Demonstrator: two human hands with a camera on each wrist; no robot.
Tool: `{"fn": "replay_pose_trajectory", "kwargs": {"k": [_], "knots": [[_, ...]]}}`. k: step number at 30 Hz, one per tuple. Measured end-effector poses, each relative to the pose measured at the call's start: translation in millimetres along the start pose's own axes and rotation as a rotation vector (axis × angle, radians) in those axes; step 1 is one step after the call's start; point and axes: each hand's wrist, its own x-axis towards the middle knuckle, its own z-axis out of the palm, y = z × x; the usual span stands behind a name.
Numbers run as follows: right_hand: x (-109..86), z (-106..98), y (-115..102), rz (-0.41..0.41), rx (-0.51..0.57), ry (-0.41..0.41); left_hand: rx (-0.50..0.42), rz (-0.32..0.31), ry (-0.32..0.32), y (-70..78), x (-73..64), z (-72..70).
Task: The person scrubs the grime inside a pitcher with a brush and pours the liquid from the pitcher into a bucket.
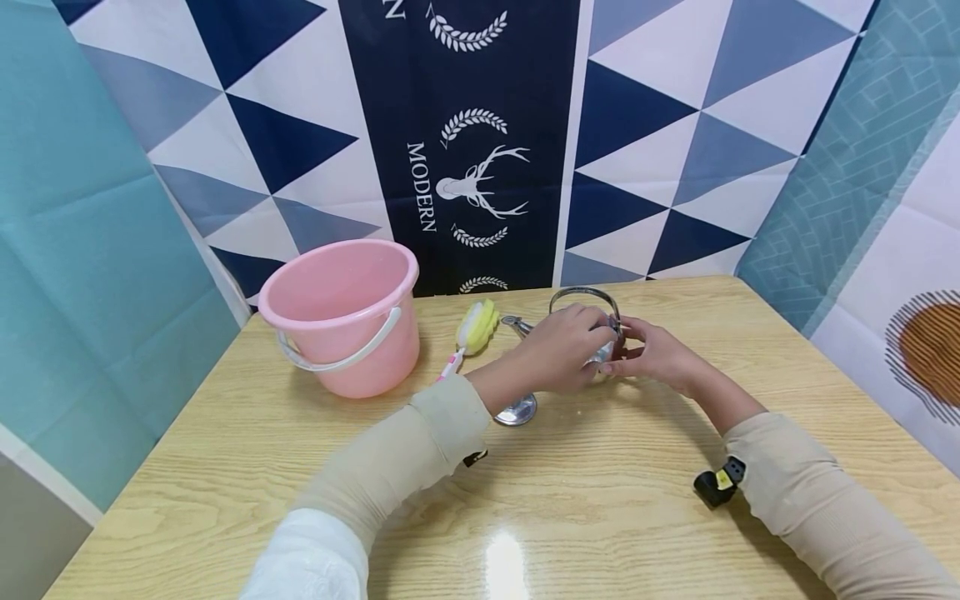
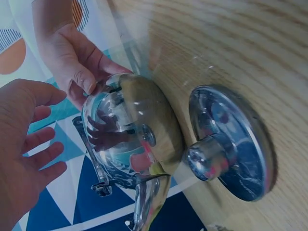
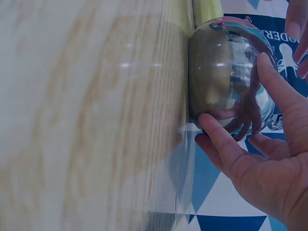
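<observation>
A shiny metal kettle (image 2: 144,125) with a spout (image 2: 149,199) and an arched handle (image 1: 588,291) stands toward the back of the table. My right hand (image 1: 660,358) holds its rounded side, thumb and fingers spread about the body (image 3: 224,77). Over the near side of the kettle is my left hand (image 1: 566,350), its fingers loosely bent; the left wrist view shows a gap between them and the metal. From the head, this hand covers much of the kettle. A round metal lid (image 2: 245,149) with a knob lies on the table close by.
Left of the kettle lies a brush (image 1: 477,327) with a yellow and white sponge head, its handle partly behind my left arm. A pink bucket (image 1: 397,342) with a white handle stands farther left. Patterned cloth (image 1: 300,125) hangs behind the wooden table (image 1: 585,517).
</observation>
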Motion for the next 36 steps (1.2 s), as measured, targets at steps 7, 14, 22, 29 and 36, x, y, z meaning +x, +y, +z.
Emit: {"fn": "replay_pose_trajectory", "kwargs": {"k": [7,14,22,29,36], "knots": [[-1.0,-1,0,0.001,-0.015,0.001,-0.031,-0.071,-0.137,-3.3,13.1,4.8],[-0.6,0,-3,0.015,-0.023,0.004,-0.06,-0.144,-0.255,-7.7,19.8,14.1],[-0.2,-1,-3,0.027,-0.027,0.014,-0.045,-0.153,-0.304,-7.5,20.3,15.5],[0.1,0,-1,0.03,-0.029,0.015,-0.101,-0.189,-0.336,-6.8,20.8,14.1],[-0.1,-1,-1,0.031,-0.03,0.016,-0.089,-0.18,-0.299,-7.1,19.7,12.7]]}}
